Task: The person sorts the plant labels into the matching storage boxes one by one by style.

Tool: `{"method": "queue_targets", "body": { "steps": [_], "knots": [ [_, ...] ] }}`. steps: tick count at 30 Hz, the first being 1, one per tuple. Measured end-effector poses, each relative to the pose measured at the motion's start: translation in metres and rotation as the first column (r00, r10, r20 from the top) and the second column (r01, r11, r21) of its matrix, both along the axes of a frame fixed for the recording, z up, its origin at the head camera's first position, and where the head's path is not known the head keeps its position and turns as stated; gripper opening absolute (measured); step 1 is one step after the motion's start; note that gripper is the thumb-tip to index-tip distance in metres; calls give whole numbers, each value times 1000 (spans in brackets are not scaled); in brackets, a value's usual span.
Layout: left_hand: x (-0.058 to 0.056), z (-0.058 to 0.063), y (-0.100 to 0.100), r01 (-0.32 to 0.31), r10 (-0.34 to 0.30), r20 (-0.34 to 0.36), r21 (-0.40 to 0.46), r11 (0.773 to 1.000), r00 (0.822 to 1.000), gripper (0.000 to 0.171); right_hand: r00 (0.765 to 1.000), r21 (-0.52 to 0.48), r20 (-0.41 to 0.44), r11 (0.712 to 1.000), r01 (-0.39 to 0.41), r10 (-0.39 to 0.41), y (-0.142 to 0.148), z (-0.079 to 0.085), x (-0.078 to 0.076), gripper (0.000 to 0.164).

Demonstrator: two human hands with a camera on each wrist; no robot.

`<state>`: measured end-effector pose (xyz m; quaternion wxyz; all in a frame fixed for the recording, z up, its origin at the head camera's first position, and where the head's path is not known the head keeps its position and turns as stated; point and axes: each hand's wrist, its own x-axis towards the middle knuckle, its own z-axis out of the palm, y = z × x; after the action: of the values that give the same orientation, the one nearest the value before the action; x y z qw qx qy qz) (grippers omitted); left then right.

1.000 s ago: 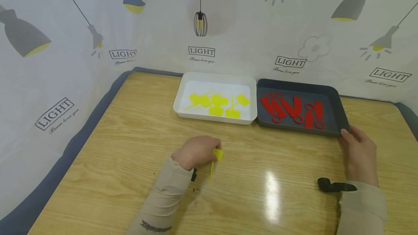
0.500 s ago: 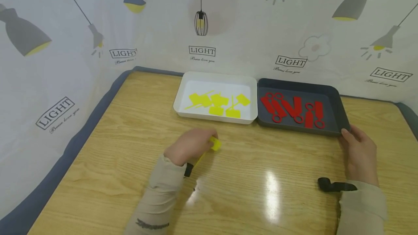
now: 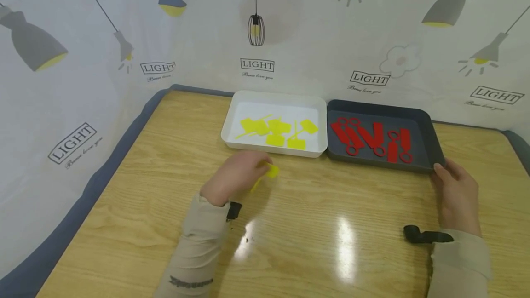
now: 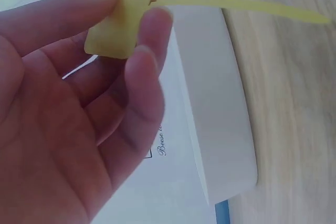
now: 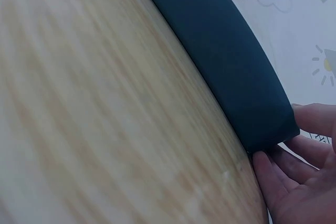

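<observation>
My left hand (image 3: pixel 236 174) pinches a yellow tag with a thin strap, like a cable-tie label (image 4: pixel 118 27), between thumb and fingertips. It is over the wooden table, just in front of the white tray (image 3: pixel 269 151). In the left wrist view the strap sticks out to the right, across the tray's side wall. Several similar yellow tags (image 3: pixel 296 144) lie in a loose pile inside that tray. At the right, my right hand (image 3: pixel 457 197) grips the near right corner of a dark grey tray (image 3: pixel 418 128), thumb at the rim. Several flat red tags with ring ends (image 3: pixel 392 151) lie in it.
Both trays stand side by side at the back of the wooden table (image 3: pixel 314 224), near a white curtain (image 3: pixel 298 26) printed with lamps. A black strap end (image 3: pixel 414 234) sticks out from the right wrist.
My left hand has moved forward and a little left with the yellow tag, closer to the white tray, and the tag has turned. My right hand stays at the dark tray's corner.
</observation>
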<state>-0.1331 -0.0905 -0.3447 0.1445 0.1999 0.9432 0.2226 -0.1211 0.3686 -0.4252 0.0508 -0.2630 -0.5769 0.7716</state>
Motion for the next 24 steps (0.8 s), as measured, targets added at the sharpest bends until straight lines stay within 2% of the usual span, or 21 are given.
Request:
{"method": "queue_targets", "body": {
  "steps": [13,20,24],
  "knots": [
    [-3,7,-3,-14,14,-28,27,1000,999,21,999,23,42,999,-22,21,2,-1,3,76],
    [-6,6,-6,-44,50,-69,83,996,996,18,1000,5,-3,1000,-15,15,1,-1,2,74],
    [-8,5,-8,-41,46,-56,101,994,997,15,1000,-8,-22,1000,-14,14,1,-1,1,73]
  ]
}}
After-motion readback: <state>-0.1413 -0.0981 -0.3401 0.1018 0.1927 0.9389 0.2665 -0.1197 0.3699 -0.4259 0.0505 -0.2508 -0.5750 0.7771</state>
